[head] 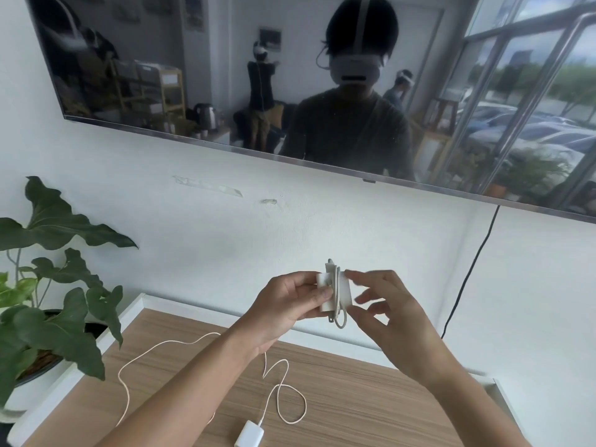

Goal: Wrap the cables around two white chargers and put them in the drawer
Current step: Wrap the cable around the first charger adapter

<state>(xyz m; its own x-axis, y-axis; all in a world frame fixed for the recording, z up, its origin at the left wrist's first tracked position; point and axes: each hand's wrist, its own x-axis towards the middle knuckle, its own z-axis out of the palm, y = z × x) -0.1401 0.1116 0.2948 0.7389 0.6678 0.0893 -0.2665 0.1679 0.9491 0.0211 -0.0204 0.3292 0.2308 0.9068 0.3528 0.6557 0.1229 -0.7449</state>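
Observation:
I hold a white charger [335, 291] up in front of the wall, its cable wound around the body with a short loop hanging below. My left hand [290, 301] pinches the charger from the left. On the right side, my right hand [383, 308] touches the charger with blurred fingertips. A second white charger [249, 434] lies on the wooden tabletop [354, 398] near the front edge. Its thin white cable [283, 395] is loose and snakes across the top to the left. No drawer is in view.
A potted plant [48, 317] with large green leaves stands left of the table. A wall-mounted TV [290, 75] hangs above, and its black power cord [467, 279] drops down the wall at the right.

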